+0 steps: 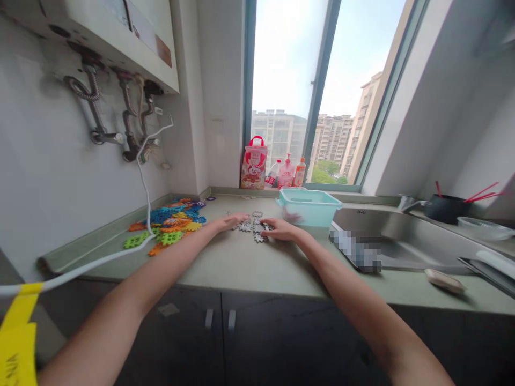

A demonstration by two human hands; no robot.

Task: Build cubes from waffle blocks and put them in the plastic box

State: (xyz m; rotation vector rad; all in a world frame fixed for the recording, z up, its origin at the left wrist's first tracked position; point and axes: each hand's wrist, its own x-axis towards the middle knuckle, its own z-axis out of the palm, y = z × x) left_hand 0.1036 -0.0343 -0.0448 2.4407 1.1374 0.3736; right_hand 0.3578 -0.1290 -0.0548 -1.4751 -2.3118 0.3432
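White-grey interlocking pieces (pixel 258 236) with toothed edges lie joined in a small group on the countertop (pixel 225 268). My left hand (pixel 233 221) reaches in from the left, its fingers closed at the edge of a white interlocking piece (pixel 244 228). From the other side, my right hand (pixel 281 229) has thumb and fingers around the right edge of the group. Its fingertips partly cover the pieces there. A heap of blue, orange, yellow and green interlocking pieces (pixel 171 237) is spread left of my left forearm.
A turquoise plastic basin (pixel 311 206) stands behind my right hand. Beyond it is the steel sink (pixel 402 225), with a soap bar (pixel 444 281) near the front edge. A white cable (pixel 145 187) hangs across the left side. Bottles (pixel 286 174) and a pink bag (pixel 254 167) line the window.
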